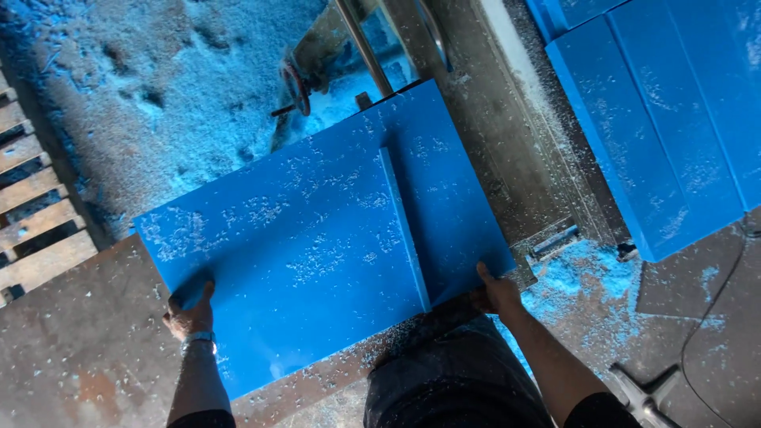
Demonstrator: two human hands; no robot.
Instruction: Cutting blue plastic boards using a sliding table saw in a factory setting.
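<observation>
The blue sheet lies flat on the metal saw table, tilted a little so its far right corner points toward the saw, and it is dusted with pale shavings. A second, narrower blue piece lies against its right side, the seam between them running from near to far. My left hand grips the near left edge of the sheet, thumb up on the top face, a metal wristband just behind it. My right hand is closed on the near right corner of the narrower piece, thumb on top (the fingers go under, so I cannot see them). My dark trousers show between my arms. Farther off, just beyond the far edge, stands the saw guard with its round knob, in a drift of blue chips. A stack of blue panels sits at far right, and a wooden pallet at far left.
</observation>
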